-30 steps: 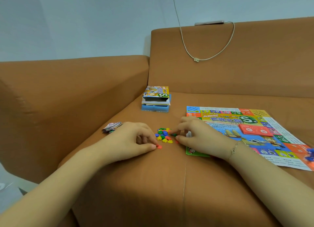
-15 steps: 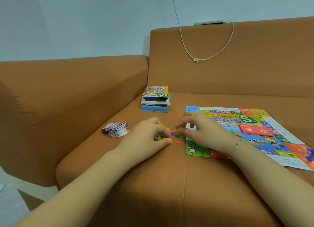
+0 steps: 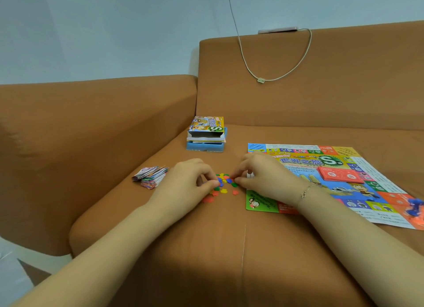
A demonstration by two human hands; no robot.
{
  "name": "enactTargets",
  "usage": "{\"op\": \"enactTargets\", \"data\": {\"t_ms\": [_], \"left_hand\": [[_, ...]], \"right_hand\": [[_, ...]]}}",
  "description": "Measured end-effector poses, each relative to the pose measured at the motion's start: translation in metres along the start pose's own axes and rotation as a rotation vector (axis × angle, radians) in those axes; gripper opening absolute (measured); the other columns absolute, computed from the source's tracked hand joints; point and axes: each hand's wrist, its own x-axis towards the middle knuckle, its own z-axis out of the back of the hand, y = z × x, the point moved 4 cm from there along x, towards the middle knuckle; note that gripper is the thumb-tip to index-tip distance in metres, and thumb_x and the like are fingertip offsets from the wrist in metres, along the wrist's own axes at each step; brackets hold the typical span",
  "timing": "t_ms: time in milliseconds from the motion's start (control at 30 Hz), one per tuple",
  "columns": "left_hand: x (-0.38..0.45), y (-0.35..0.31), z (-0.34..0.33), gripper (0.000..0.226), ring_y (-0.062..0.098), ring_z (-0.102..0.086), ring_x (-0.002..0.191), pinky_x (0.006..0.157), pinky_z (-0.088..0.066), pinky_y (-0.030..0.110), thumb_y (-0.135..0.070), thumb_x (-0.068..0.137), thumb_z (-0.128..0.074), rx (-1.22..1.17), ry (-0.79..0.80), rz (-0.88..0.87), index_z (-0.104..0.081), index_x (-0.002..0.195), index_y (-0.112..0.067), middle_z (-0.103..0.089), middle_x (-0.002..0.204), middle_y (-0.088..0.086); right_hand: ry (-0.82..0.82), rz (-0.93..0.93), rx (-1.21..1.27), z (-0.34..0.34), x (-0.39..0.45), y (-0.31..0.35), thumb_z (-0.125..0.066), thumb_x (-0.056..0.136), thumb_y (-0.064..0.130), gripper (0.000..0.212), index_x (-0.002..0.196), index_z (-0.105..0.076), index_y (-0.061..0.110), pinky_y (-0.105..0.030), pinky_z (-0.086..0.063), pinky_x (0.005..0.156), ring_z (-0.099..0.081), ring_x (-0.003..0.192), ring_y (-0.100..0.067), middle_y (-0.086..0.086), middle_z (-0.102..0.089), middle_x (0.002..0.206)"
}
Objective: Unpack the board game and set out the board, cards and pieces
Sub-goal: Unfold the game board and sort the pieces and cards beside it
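Note:
A small heap of coloured plastic game pieces (image 3: pixel 224 183) lies on the sofa seat between my hands; a few red and yellow ones have scattered just in front of it. My left hand (image 3: pixel 186 183) has curled fingers and pinches at the heap's left edge. My right hand (image 3: pixel 263 177) pinches pieces at the heap's right edge, with something small and white under its fingers. The unfolded game board (image 3: pixel 358 169) lies flat on the right, a stack of red cards (image 3: pixel 340 176) on it. The open game box (image 3: pixel 206 129) sits on a blue tray at the back.
A stack of paper play money (image 3: pixel 150 177) lies left of my left hand. Blue figures (image 3: pixel 414 206) stand on the board's near right corner. The sofa armrest (image 3: pixel 91 123) rises on the left, and a white cable (image 3: pixel 260 79) hangs over the backrest.
My left hand slid right and forward from the stray red piece into the heap. My right hand shifted slightly away onto the heap's right edge. A few pieces now lie scattered in front.

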Motion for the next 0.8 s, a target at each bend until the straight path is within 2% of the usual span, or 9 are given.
{"op": "enactTargets", "data": {"t_ms": [67, 167, 333, 400, 467, 533, 600, 700, 800], "left_hand": [[-0.001, 0.000, 0.005, 0.005, 0.003, -0.054, 0.070, 0.066, -0.042, 0.019, -0.028, 0.084, -0.068, 0.020, -0.027, 0.002, -0.068, 0.080, -0.025, -0.059, 0.082, -0.010], [-0.001, 0.003, 0.016, 0.006, 0.005, -0.055, 0.071, 0.067, -0.042, 0.019, -0.027, 0.085, -0.066, 0.026, -0.003, 0.053, -0.067, 0.080, -0.024, -0.061, 0.083, -0.010], [-0.010, 0.008, 0.023, 0.005, 0.002, -0.055, 0.072, 0.058, -0.040, 0.009, -0.032, 0.081, -0.070, 0.049, 0.237, 0.110, -0.070, 0.078, -0.028, -0.060, 0.081, -0.011], [-0.014, 0.008, 0.023, 0.003, -0.001, -0.054, 0.073, 0.060, -0.039, 0.006, -0.030, 0.081, -0.071, 0.052, 0.236, 0.104, -0.070, 0.078, -0.028, -0.060, 0.082, -0.012], [-0.014, 0.009, 0.022, 0.003, 0.000, -0.054, 0.072, 0.061, -0.040, 0.007, -0.028, 0.081, -0.072, 0.033, 0.201, 0.089, -0.070, 0.083, -0.029, -0.062, 0.086, -0.011], [-0.013, 0.009, 0.021, 0.012, 0.001, -0.054, 0.069, 0.062, -0.041, 0.008, -0.025, 0.081, -0.071, 0.007, 0.173, 0.069, -0.069, 0.092, -0.030, -0.064, 0.089, -0.011], [-0.013, 0.006, 0.020, 0.017, 0.002, -0.054, 0.069, 0.062, -0.040, 0.008, -0.023, 0.082, -0.070, -0.008, 0.153, 0.034, -0.067, 0.099, -0.029, -0.063, 0.091, -0.013], [-0.014, 0.000, 0.019, 0.016, 0.010, -0.057, 0.076, 0.065, -0.039, 0.008, -0.020, 0.087, -0.064, -0.013, 0.150, -0.046, -0.067, 0.100, -0.028, -0.060, 0.096, -0.013], [-0.017, -0.004, 0.014, 0.018, 0.010, -0.054, 0.076, 0.065, -0.038, 0.009, -0.021, 0.090, -0.062, -0.025, 0.209, -0.109, -0.070, 0.104, -0.029, -0.055, 0.095, -0.014]], "right_hand": [[-0.018, -0.011, 0.000, 0.000, 0.002, 0.001, -0.064, 0.086, 0.030, 0.013, 0.094, -0.074, 0.028, -0.032, -0.043, 0.078, -0.051, 0.092, -0.015, 0.005, -0.061, 0.087], [-0.037, -0.019, -0.032, 0.002, 0.001, 0.003, -0.063, 0.087, 0.033, 0.013, 0.092, -0.073, 0.027, -0.031, -0.042, 0.077, -0.052, 0.092, -0.015, 0.006, -0.061, 0.088], [-0.057, 0.024, -0.170, 0.003, -0.001, 0.007, -0.051, 0.093, 0.031, 0.021, 0.099, -0.070, 0.022, -0.031, -0.035, 0.080, -0.053, 0.098, -0.019, 0.001, -0.061, 0.097], [-0.066, 0.012, -0.181, 0.005, -0.002, 0.005, -0.049, 0.094, 0.030, 0.022, 0.097, -0.067, 0.018, -0.031, -0.034, 0.079, -0.052, 0.097, -0.019, 0.002, -0.058, 0.094], [-0.093, -0.003, -0.119, 0.010, -0.005, 0.004, -0.050, 0.094, 0.028, 0.020, 0.089, -0.064, 0.016, -0.027, -0.031, 0.073, -0.051, 0.089, -0.017, 0.007, -0.052, 0.082], [-0.091, -0.017, 0.073, 0.015, -0.011, 0.006, -0.055, 0.092, 0.028, 0.019, 0.079, -0.062, 0.017, -0.026, -0.032, 0.068, -0.050, 0.079, -0.014, 0.010, -0.051, 0.074], [-0.034, -0.002, 0.270, 0.015, -0.017, 0.011, -0.061, 0.088, 0.028, 0.018, 0.072, -0.066, 0.021, -0.028, -0.041, 0.066, -0.054, 0.074, -0.013, 0.007, -0.059, 0.075], [0.050, 0.024, 0.187, 0.009, -0.021, 0.012, -0.065, 0.085, 0.033, 0.017, 0.068, -0.062, 0.031, -0.024, -0.036, 0.066, -0.052, 0.071, -0.006, 0.010, -0.057, 0.073], [0.028, 0.038, 0.068, 0.010, -0.021, 0.012, -0.065, 0.085, 0.036, 0.006, 0.081, -0.067, 0.031, -0.018, -0.027, 0.071, -0.045, 0.069, 0.003, 0.018, -0.052, 0.074]]}}
